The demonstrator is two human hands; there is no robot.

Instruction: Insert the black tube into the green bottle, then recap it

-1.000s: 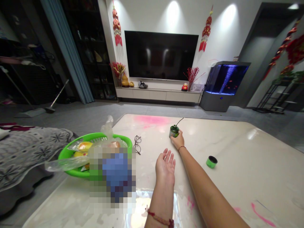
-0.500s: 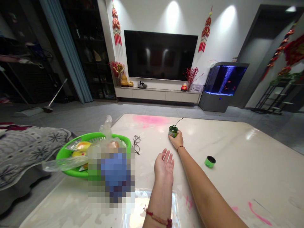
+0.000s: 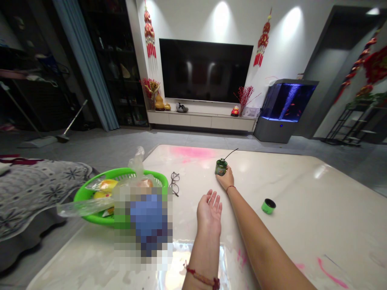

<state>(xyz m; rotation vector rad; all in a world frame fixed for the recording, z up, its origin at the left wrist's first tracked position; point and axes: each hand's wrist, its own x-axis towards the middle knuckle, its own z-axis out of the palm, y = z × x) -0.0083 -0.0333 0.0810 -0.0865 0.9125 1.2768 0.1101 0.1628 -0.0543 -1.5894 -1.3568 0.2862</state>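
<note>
My right hand (image 3: 226,180) reaches over the table and grips a small green glass bottle (image 3: 221,168) from its near side, thumb at the left and fingers round the right. Out of the bottle's neck a thin black stick (image 3: 231,154) leans up to the right. Lower and to the left, my left hand (image 3: 209,206) lies palm up with its fingers loosely stretched, nothing on it. A short green ring-shaped piece with a dark inside (image 3: 268,206) stands on the table right of my right forearm. A pair of glasses (image 3: 175,184) rests left of my hands.
A green plastic basket (image 3: 83,197) with bags and packets stands on the table's left, partly behind a blurred blue patch. Pink stains mark the pale tabletop (image 3: 296,177). Beyond the table are a TV cabinet (image 3: 199,120) and a fish tank (image 3: 286,102).
The black stick leans further to the right and the bottle is turned slightly within my right hand. My left hand keeps its palm-up pose. The view has shifted slightly.
</note>
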